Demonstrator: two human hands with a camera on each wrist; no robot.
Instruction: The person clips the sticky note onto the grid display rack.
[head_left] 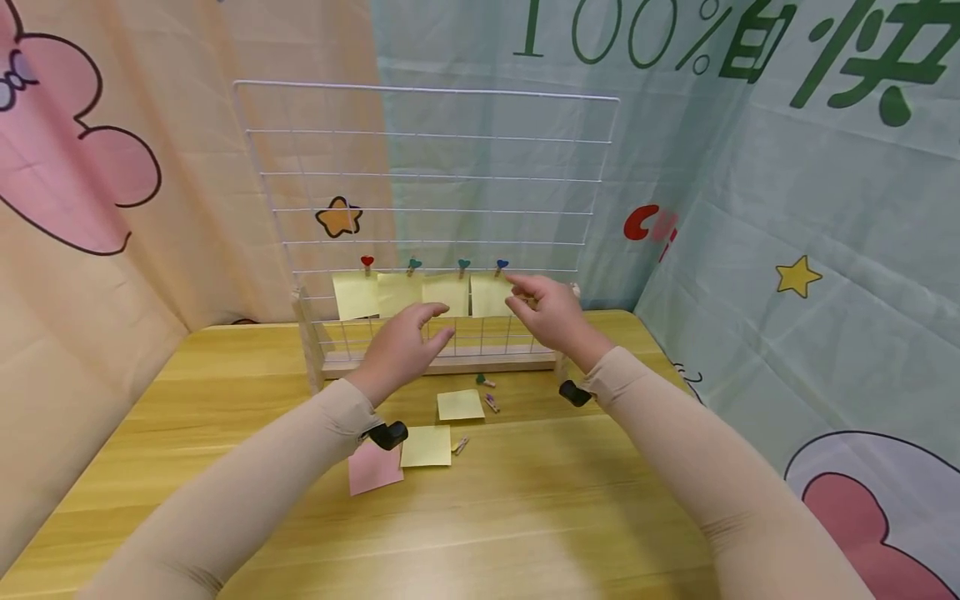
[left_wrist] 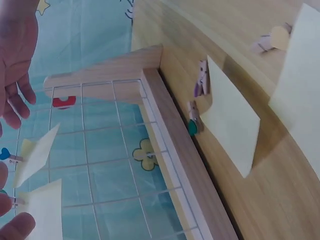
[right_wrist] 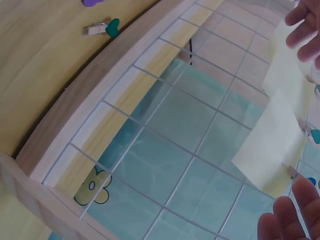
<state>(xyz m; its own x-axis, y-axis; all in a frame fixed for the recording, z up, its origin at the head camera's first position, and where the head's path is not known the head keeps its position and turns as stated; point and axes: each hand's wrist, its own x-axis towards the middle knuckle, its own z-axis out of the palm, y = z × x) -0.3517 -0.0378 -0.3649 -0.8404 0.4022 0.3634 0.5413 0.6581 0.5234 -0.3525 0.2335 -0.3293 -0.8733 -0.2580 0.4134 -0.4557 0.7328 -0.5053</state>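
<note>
A row of yellow sticky notes (head_left: 490, 297) hangs on the white wire grid (head_left: 427, 177), held by small wooden heart clothespins. The rightmost clothespin has a blue heart (head_left: 502, 265); a red one (head_left: 367, 261) is at the far left, with teal ones between. My right hand (head_left: 551, 312) is beside the rightmost note, index fingertip close to the blue heart, fingers apart and holding nothing. My left hand (head_left: 405, 346) hovers in front of the middle notes, thumb and fingers spread, also holding nothing. In the right wrist view, the blue-heart clothespin (right_wrist: 294, 172) grips the note's edge.
On the wooden table (head_left: 570, 500) lie two yellow notes (head_left: 426, 447), a pink note (head_left: 375, 468) partly behind the left wrist camera, and loose clothespins (head_left: 491, 403), one with a green heart (left_wrist: 193, 127). The grid stands in a wooden base (head_left: 495, 364). Printed curtains (head_left: 750, 192) enclose the table.
</note>
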